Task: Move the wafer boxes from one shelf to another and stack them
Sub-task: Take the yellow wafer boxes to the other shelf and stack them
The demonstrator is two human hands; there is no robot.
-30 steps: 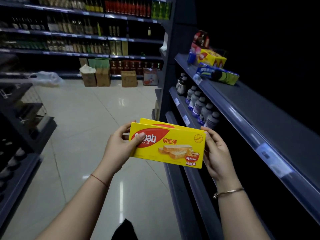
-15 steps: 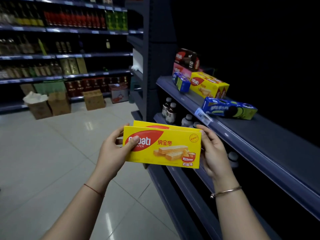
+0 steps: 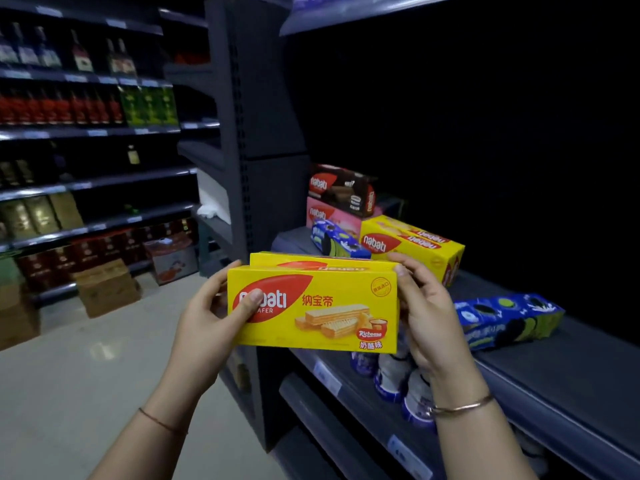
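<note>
Dark grey shelf (image 3: 571,368) runs along your right, carrying a yellow wafer stack (image 3: 408,244) and a blue cookie pack (image 3: 509,320). You hold two yellow wafer boxes (image 3: 329,306) upright, one behind the other, in the air just in front of it. Your left hand (image 3: 211,317) grips their left end, thumb on the front face, and your right hand (image 3: 426,317) grips the right end.

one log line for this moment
phase: carry | left hand: grips held wafer boxes | right hand: grips them too | shelf: yellow boxes ahead
</note>
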